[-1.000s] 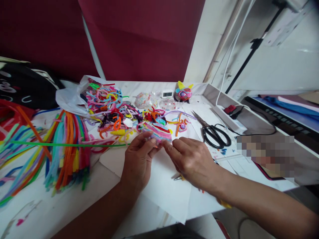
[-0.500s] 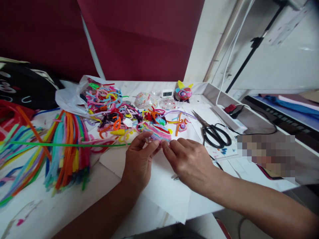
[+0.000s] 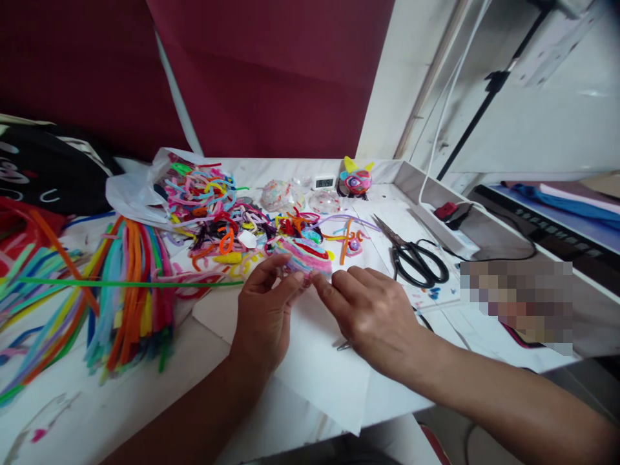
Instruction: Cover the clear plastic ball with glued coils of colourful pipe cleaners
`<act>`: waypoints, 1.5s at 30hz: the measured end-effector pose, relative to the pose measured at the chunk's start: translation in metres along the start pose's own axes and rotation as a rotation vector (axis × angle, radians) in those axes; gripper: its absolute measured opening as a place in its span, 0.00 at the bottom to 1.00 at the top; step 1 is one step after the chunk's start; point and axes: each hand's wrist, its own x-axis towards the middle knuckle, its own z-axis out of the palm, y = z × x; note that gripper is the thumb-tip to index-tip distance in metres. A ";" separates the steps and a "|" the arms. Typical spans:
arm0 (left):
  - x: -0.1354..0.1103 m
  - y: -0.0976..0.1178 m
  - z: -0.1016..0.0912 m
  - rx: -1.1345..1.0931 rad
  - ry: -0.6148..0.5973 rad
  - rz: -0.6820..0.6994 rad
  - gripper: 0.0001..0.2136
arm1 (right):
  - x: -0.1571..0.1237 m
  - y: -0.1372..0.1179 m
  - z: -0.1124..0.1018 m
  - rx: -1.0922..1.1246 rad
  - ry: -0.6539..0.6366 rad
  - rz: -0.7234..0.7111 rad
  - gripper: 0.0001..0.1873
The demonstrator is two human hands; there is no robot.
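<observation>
My left hand (image 3: 264, 310) pinches a rounded piece of striped pipe cleaners (image 3: 310, 255), pink, blue and red, between thumb and fingers. Curled in from the other side, my right hand (image 3: 375, 310) has its fingertips at the near edge of the piece. Whether a thin strand lies between those fingertips is too small to make out. A metal tip (image 3: 343, 346) pokes out beneath my right hand; the rest of that tool is hidden. Black-handled scissors (image 3: 419, 261) lie to the right, blades pointing away. White paper (image 3: 324, 381) is spread under both hands.
Bundled pipe cleaners (image 3: 130, 290) and a long green stem (image 3: 121, 283) lie left. Behind my hands are coloured scraps (image 3: 242, 226), a plastic bag (image 3: 130, 194), a small digital clock (image 3: 324, 183) and a horned figure (image 3: 357, 179). A power strip (image 3: 450, 232) sits right.
Both hands stay at the piece with only slight finger shifts. The right fingertip sits slightly further left on the near edge, and the view has drifted a little.
</observation>
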 end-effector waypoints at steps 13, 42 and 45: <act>0.000 0.009 0.001 -0.063 0.016 -0.016 0.16 | -0.008 0.008 0.004 0.196 0.162 0.050 0.11; 0.002 0.017 0.001 -0.163 0.052 -0.100 0.13 | -0.003 0.005 0.003 -0.003 0.147 -0.128 0.13; 0.003 0.018 0.002 -0.176 0.053 -0.113 0.12 | -0.003 0.008 0.004 0.003 0.168 -0.132 0.14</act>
